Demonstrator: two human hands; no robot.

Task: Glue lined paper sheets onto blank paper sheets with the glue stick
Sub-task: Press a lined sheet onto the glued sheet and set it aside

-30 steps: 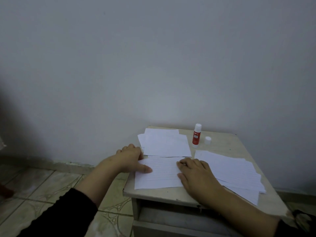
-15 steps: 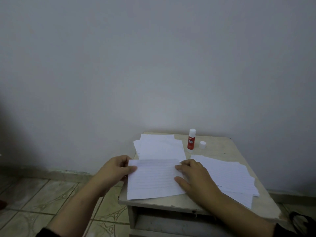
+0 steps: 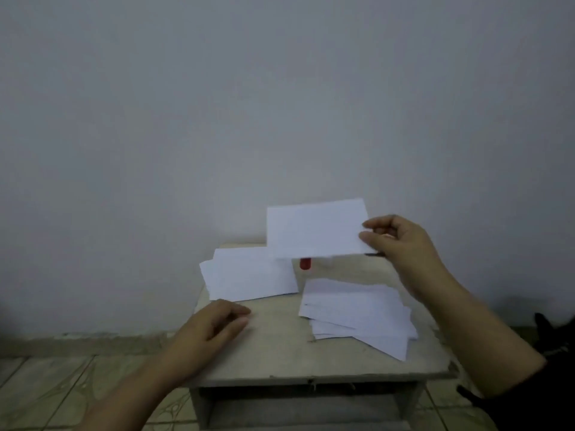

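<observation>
Pinching a paper sheet (image 3: 314, 231) by its 3 o'clock edge, the right hand (image 3: 395, 244) holds it above the desk (image 3: 280, 353); the glue stick (image 3: 305, 263) peeks beneath. The left hand (image 3: 214, 325) rests loosely curled at 9 o'clock, its grip holding nothing.

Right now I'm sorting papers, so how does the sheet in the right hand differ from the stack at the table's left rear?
The held sheet is lifted in the air; the left rear stack lies flat on the table. The right hand pinches the held sheet's edge; the left rear stack is untouched. The held sheet is single; the stack has overlapping sheets. Both look white.
</observation>
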